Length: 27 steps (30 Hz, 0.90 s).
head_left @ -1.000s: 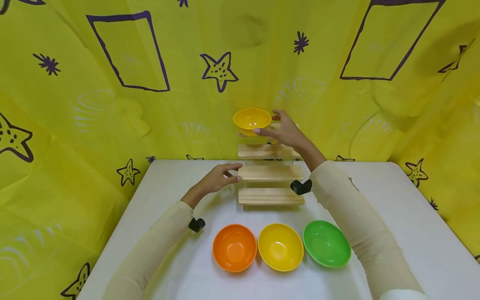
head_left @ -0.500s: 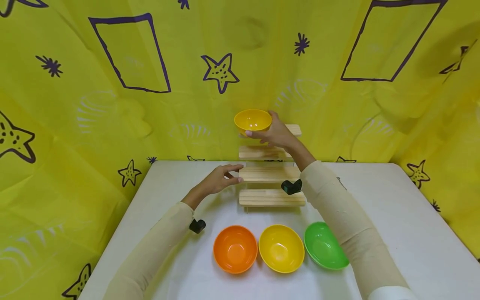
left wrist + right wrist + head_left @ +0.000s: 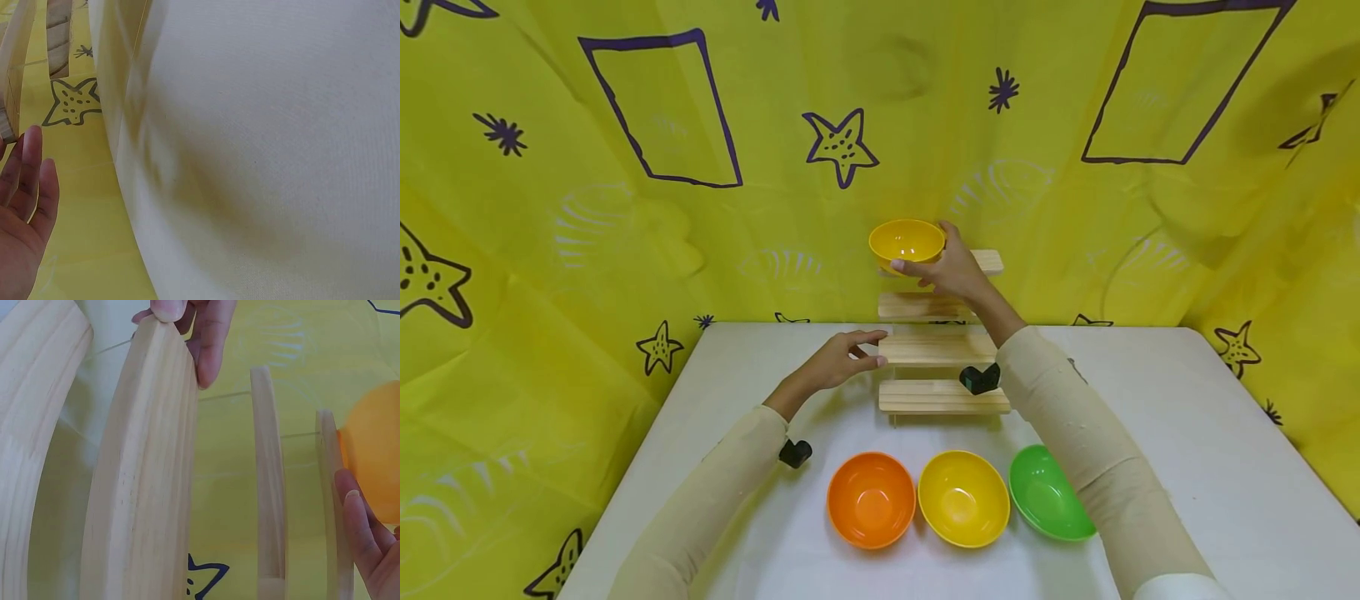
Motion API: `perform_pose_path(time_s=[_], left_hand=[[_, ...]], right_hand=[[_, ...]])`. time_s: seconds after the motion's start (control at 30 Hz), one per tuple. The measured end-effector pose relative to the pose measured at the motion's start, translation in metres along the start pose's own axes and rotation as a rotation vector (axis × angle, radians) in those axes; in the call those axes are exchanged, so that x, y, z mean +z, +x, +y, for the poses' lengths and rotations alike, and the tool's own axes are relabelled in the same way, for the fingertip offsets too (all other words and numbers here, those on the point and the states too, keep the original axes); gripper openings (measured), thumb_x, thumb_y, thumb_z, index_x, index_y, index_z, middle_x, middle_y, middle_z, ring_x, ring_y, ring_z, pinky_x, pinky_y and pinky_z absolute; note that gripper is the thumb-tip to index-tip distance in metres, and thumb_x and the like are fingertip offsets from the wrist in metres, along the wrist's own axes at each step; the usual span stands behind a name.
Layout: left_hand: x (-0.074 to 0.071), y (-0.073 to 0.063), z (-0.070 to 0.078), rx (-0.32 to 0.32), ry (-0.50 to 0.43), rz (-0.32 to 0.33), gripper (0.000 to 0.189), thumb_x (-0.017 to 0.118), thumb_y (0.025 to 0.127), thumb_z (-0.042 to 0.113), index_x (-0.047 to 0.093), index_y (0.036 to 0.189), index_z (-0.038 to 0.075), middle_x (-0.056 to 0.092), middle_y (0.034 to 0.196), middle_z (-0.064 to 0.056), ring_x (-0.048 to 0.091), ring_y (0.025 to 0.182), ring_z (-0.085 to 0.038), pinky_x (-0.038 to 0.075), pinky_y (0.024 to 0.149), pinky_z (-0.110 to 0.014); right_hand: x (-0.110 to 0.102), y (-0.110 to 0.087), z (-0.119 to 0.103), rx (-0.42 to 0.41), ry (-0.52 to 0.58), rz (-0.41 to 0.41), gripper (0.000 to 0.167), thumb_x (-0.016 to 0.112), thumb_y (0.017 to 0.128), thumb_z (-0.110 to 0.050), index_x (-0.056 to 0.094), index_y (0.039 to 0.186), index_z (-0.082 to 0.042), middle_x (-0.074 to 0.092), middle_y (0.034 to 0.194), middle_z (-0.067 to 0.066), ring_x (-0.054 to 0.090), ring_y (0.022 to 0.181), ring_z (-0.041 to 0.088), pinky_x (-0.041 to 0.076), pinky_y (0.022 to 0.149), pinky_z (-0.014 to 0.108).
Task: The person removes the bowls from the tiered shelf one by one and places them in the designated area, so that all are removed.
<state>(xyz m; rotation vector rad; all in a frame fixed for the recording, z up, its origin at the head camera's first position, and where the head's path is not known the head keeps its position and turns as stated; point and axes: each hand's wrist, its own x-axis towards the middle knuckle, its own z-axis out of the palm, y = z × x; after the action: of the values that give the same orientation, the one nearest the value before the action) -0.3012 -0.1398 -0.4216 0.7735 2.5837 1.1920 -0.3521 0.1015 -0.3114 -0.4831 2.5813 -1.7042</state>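
Observation:
A wooden stepped stand (image 3: 940, 350) with light plank shelves rises at the back of the table. On its top shelf, at the left end, sits a small yellow bowl (image 3: 907, 240). My right hand (image 3: 957, 265) holds this bowl from its right side, thumb in front and fingers behind. The right wrist view shows the bowl (image 3: 375, 450) beside the top plank, fingers near its wall. My left hand (image 3: 838, 358) pinches the left end of the second plank from the bottom. In the right wrist view, the left hand's thumb and fingers (image 3: 212, 337) are on that plank's end.
In front of the stand, an orange bowl (image 3: 872, 500), a larger yellow bowl (image 3: 964, 500) and a green bowl (image 3: 1048, 493) form a row on the white table (image 3: 760, 533). The right sleeve covers part of the green bowl. A yellow patterned cloth (image 3: 775, 225) hangs behind.
My right hand has moved left onto the small bowl, its thumb sliding across the front and its fingers closing behind the rim. The left hand keeps its place on the plank.

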Motion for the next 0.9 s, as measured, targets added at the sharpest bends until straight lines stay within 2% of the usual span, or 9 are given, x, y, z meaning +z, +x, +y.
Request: perform_pose_path(time_s=[0.27,0.47,0.63,0.9], left_hand=[[0.0001,0.0005,0.0006,-0.006,0.001,0.001,0.057,0.066,0.099,0.03,0.049,0.15,0.012,0.057,0.144,-0.013,0.065,0.113,-0.031,0.056,0.087,-0.038],[0.0003,0.0005,0.0008,-0.004,0.001,0.006,0.057,0.066,0.099,0.029,0.049,0.15,0.01,0.058,0.143,-0.015,0.065,0.113,-0.031,0.057,0.085,-0.037],[0.0006,0.0005,0.0009,-0.011,0.002,0.006,0.057,0.066,0.099,0.031,0.049,0.15,0.013,0.057,0.144,-0.012,0.065,0.113,-0.03,0.057,0.086,-0.038],[-0.0007,-0.0004,0.0012,-0.006,0.007,0.0,0.057,0.066,0.099,0.03,0.049,0.15,0.012,0.057,0.145,-0.013,0.065,0.113,-0.031,0.057,0.085,-0.036]], right_hand=[[-0.0002,-0.0012,-0.0002,0.017,0.009,0.013,0.113,0.081,0.082,-0.046,0.009,0.161,-0.011,0.048,0.142,0.018,0.068,0.086,0.029,0.056,0.067,0.034],[-0.0001,-0.0012,0.0014,0.035,0.059,0.012,0.114,0.083,0.081,-0.043,0.009,0.161,-0.012,0.046,0.143,0.019,0.067,0.094,0.029,0.06,0.076,0.039],[-0.0015,-0.0031,0.0032,0.022,0.087,0.013,0.112,0.084,0.081,-0.04,0.01,0.161,-0.013,0.041,0.147,0.019,0.068,0.098,0.032,0.06,0.081,0.043],[-0.0045,-0.0081,0.0042,0.01,0.074,0.003,0.11,0.083,0.082,-0.039,0.01,0.162,-0.016,0.033,0.154,0.02,0.066,0.097,0.037,0.06,0.079,0.042]])
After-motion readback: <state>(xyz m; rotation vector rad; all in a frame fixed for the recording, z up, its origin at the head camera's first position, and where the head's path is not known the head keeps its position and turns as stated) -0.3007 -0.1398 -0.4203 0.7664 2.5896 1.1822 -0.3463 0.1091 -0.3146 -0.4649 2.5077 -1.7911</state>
